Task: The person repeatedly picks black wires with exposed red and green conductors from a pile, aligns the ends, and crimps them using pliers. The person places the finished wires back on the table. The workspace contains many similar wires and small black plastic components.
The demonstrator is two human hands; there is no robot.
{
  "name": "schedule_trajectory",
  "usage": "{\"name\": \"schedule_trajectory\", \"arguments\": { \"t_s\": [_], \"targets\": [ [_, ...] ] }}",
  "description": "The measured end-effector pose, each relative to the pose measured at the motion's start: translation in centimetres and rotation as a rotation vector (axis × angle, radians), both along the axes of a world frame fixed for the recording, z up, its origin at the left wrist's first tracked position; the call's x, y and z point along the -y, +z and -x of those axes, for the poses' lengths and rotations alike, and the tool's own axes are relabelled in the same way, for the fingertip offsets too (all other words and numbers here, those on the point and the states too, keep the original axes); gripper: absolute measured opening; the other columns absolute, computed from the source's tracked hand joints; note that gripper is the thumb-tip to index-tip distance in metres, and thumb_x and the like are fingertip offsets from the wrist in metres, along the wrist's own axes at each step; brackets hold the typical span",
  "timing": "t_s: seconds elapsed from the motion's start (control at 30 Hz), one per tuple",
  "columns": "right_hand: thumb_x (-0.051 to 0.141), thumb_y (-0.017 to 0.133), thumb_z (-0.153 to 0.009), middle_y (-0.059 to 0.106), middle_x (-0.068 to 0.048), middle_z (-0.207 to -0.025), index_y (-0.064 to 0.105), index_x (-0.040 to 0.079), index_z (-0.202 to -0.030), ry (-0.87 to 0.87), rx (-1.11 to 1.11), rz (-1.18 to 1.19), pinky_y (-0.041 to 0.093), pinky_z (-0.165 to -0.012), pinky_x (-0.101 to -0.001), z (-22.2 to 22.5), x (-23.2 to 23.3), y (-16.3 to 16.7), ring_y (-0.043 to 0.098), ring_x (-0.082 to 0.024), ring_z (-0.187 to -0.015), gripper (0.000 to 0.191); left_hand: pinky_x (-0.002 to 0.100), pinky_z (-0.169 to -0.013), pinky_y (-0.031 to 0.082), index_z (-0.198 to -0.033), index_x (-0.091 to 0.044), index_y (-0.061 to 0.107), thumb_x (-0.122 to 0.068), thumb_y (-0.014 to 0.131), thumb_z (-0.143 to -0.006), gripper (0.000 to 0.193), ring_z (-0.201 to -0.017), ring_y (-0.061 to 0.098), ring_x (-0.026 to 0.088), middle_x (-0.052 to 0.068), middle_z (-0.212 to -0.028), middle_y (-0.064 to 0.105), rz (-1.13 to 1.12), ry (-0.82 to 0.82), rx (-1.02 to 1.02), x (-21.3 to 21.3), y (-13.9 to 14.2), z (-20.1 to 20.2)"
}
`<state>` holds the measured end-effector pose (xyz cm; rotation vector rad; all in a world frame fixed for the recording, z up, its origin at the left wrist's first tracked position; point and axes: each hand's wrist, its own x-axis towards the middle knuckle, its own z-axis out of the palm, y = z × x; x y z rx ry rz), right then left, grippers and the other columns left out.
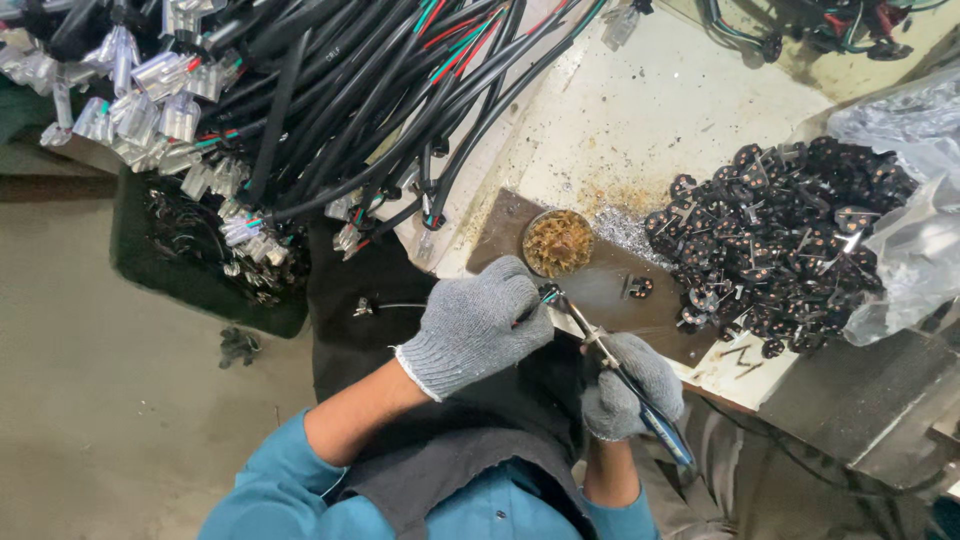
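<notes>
Your left hand (478, 325) has its grip clamped on a wire end (548, 294); your right hand (628, 385) squeezes pliers (620, 370) onto it, probably crimping. Hold the wire steady.

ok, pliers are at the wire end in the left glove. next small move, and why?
Probably close the pliers gently on the wire end. Their tips already sit at it, the left hand pinches the wire just behind, and the right hand grips the handles. Whether the tips already bite is unclear.
</notes>
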<state>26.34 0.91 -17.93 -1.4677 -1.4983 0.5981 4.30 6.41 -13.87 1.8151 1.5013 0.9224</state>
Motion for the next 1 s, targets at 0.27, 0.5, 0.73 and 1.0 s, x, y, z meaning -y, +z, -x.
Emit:
{"name": "schedule_trajectory", "arguments": {
  "t_s": [0.27, 0.5, 0.73, 1.0],
  "targets": [
    [0.027, 0.065, -0.091, 0.073, -0.014, -0.090, 0.073, -0.004, -0.099, -0.019, -0.054, -0.033, 0.058, -0.080, -0.0324, -0.7, 0.7, -1.7, 0.072, -0.025, -0.078, 0.034, 0.039, -0.056, 0.051, -0.078, -0.012, 0.060, -0.023, 0.077, -0.084, 0.022, -0.066, 0.065, 0.027, 0.007, -0.086, 0.060, -0.002, 0.001, -0.003, -0.1, 0.2, -0.1],
    [0.024, 0.065, -0.097, 0.071, -0.020, -0.098, 0.064, -0.005, -0.115, -0.452, -0.244, -0.370, 0.056, -0.080, -0.0385, 0.0, -0.6, 3.2, 0.069, -0.031, -0.083, 0.034, 0.040, -0.055, 0.050, -0.077, -0.012, 0.061, -0.022, 0.077, -0.082, 0.020, -0.065, 0.064, 0.028, 0.007, -0.085, 0.060, -0.022, 0.014, -0.026, 0.0, 0.1, 0.0],
    [0.019, 0.065, -0.104, 0.070, -0.022, -0.104, 0.053, -0.004, -0.135, -0.323, 0.025, -0.062, 0.055, -0.077, -0.0426, 3.0, -3.3, 0.8, 0.068, -0.033, -0.088, 0.040, 0.040, -0.053, 0.050, -0.077, -0.013, 0.062, -0.024, 0.078, -0.079, 0.020, -0.063, 0.064, 0.028, 0.008, -0.084, 0.059, -0.022, -0.005, -0.008, -0.3, 0.6, -0.1],
    [-0.002, 0.072, -0.104, 0.069, -0.019, -0.126, 0.051, -0.005, -0.142, -0.216, 0.142, -0.048, 0.059, -0.094, -0.0371, 2.7, -2.1, -0.2, 0.070, -0.027, -0.111, 0.043, 0.041, -0.053, 0.049, -0.076, -0.013, 0.060, -0.024, 0.077, -0.081, 0.021, -0.065, 0.064, 0.029, 0.007, -0.083, 0.058, 0.000, 0.017, -0.017, 0.0, 0.2, -0.1]
  ]
}}
